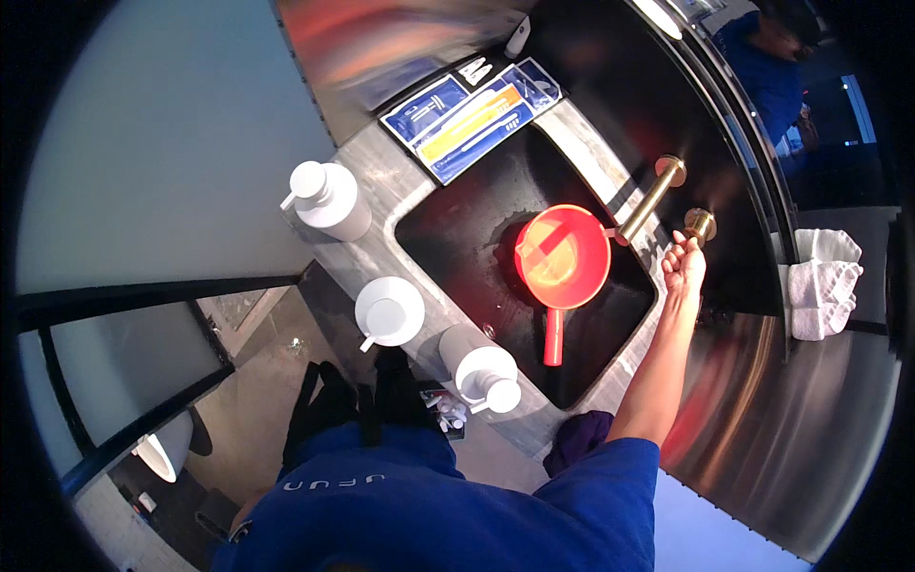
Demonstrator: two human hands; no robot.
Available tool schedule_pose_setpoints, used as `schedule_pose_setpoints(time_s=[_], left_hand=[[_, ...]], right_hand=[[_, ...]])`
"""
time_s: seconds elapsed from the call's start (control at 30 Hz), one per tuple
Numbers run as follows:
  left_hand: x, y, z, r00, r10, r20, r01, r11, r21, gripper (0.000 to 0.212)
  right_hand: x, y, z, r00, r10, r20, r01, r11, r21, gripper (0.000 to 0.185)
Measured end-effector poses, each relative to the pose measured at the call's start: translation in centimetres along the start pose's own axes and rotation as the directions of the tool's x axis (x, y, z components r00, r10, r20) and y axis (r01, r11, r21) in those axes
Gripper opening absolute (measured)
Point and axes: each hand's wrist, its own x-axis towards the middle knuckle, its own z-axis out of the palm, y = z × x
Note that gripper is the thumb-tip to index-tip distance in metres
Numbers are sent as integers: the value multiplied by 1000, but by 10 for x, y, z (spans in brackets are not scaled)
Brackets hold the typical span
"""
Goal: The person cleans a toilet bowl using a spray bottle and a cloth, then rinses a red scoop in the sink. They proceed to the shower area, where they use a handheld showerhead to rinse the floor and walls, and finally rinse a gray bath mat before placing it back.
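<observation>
My right hand (684, 266) reaches over the sink's right edge, its fingers closed around a brass tap knob (700, 225) on the dark wall. Left of the hand, a brass spout (652, 200) juts out from the same wall. Under the spout's end is a red plastic dipper (597, 268), its mouth facing up and its handle pointing toward me. It sits in the black sink basin (465, 243); whether water is running into it cannot be made out. My left hand is out of view; only a bit of forearm shows low at the left.
Three white pump bottles (347, 207) (400, 297) (465, 347) line the grey counter's (407, 175) near edge. Blue and yellow packets (472, 129) lie on a tray at the back. A dark purple cloth (572, 440) lies at the counter's near corner. White towels (822, 286) are at the right.
</observation>
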Motion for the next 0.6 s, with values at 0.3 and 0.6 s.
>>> schedule_pose_setpoints(time_s=[0.3,0.6], left_hand=[[-26,67,-3,994,62,87,-42,974,-222,26],[-15,32,0,980,192,50,-167,935,-312,34]], right_hand=[[-3,-10,4,995,63,-79,-73,990,-124,42],[5,-19,-2,986,152,-73,-156,986,-56,42]])
